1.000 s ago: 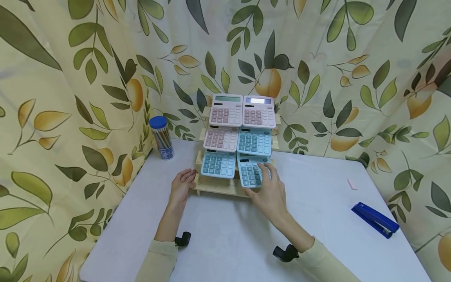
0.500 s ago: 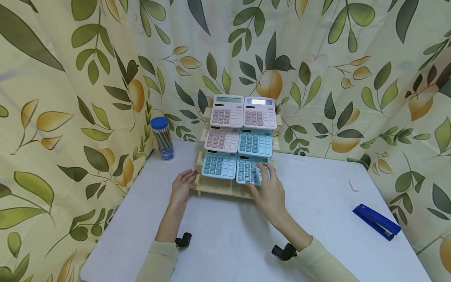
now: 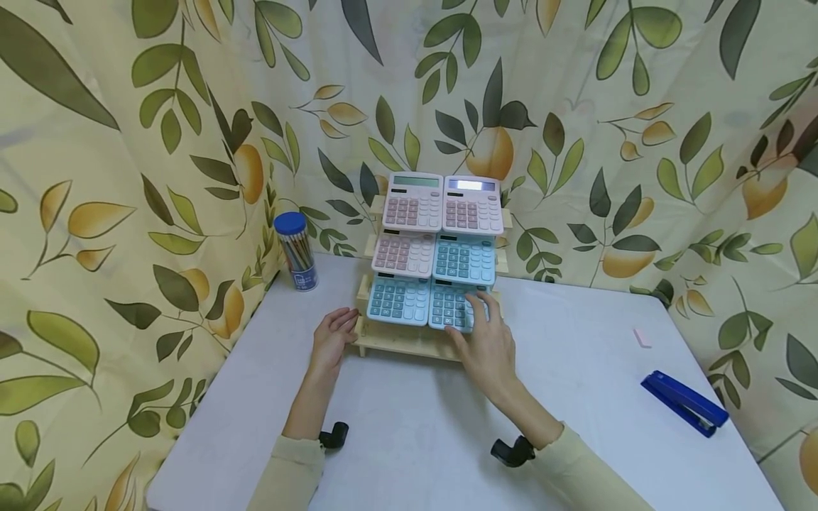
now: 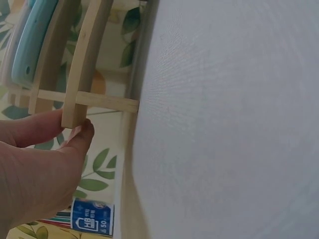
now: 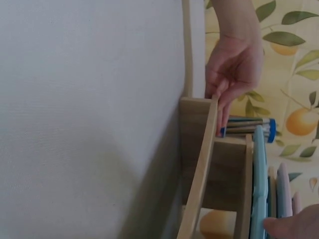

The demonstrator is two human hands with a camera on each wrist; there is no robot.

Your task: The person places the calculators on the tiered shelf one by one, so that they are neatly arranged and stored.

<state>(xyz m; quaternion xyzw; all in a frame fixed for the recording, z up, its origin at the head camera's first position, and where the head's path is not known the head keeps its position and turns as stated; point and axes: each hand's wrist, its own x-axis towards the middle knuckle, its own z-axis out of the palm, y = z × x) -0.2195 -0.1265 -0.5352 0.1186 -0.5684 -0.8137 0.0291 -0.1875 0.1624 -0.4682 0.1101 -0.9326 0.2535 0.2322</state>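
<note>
A tiered wooden rack (image 3: 409, 341) holds several calculators. In the head view my left hand (image 3: 329, 342) is at the left end of the lowest shelf; the left wrist view shows thumb and fingers pinching that shelf's end (image 4: 75, 112). My right hand (image 3: 488, 351) grips the light blue calculator (image 3: 449, 306) at the lower right, its thumb on the front edge and its fingers over the right part. Another blue calculator (image 3: 397, 298) lies beside it. Above are a pink one (image 3: 404, 253), a blue one (image 3: 464, 259) and two pale pink ones on top.
A blue-lidded tub of pencils (image 3: 297, 252) stands left of the rack. To the right on the white table (image 3: 396, 440) lie a blue stapler (image 3: 684, 402) and a small pink block (image 3: 642, 338). A patterned curtain (image 3: 562, 92) hangs close behind.
The lower right blue calculator, tilted and lower before, has been straightened and moved up and left against its neighbour by my right hand. My left hand has stayed on the rack.
</note>
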